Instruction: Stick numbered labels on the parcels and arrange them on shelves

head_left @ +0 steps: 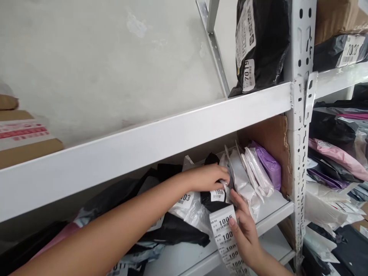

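My left hand [209,177] reaches in over the row of parcels on the middle shelf, fingers closed on the edge of a pale plastic parcel [227,191]. Just below it is a black parcel [214,203] with a label ending in 4. In my right hand [245,230] is a strip of white number labels [225,239], held between thumb and fingers, with 1005 at its top. The strip hangs down in front of the shelf edge. Left of the hands lies a clear-white parcel [192,209] with a label ending in 03.
White parcels [253,172] and a purple parcel [267,165] stand against a cardboard divider [276,145]. The white shelf beam [143,142] crosses above my arms. A perforated post [299,153] rises on the right, beside stacked parcels [336,153]. A black parcel [264,42] sits above.
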`<state>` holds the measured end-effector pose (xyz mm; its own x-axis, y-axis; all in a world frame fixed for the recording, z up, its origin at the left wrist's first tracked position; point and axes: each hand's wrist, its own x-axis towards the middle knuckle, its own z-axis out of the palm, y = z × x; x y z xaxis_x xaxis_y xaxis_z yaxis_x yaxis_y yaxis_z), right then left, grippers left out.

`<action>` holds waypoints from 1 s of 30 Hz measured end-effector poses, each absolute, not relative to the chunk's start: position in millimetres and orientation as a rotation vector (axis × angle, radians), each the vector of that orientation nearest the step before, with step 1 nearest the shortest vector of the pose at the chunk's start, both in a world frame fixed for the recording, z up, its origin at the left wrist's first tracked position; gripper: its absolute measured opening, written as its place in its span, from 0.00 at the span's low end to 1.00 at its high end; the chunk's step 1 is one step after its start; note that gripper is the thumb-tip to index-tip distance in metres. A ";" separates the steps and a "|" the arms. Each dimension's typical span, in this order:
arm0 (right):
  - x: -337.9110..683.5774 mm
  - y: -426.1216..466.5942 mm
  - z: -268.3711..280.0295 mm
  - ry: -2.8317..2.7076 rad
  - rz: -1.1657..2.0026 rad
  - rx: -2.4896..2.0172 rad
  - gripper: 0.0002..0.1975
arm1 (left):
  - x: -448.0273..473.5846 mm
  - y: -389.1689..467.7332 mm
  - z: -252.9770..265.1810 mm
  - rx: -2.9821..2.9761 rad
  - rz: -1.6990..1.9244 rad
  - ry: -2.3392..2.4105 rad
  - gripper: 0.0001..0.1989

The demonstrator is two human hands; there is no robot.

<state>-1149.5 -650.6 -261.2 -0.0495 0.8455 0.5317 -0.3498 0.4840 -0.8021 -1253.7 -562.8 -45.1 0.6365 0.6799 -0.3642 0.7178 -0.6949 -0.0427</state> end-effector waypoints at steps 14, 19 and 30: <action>-1157.5 -652.8 -231.1 -1.023 1.299 -0.473 0.20 | -1261.3 -567.2 -45.8 2.643 -0.449 1.036 0.13; -1163.2 -642.9 -202.9 -0.615 1.771 -0.403 0.27 | -1257.3 -569.9 -36.3 2.633 -0.497 1.098 0.14; -1176.7 -635.1 -188.0 -0.278 1.923 -0.561 0.28 | -1246.1 -559.4 -40.9 2.658 -0.780 1.328 0.06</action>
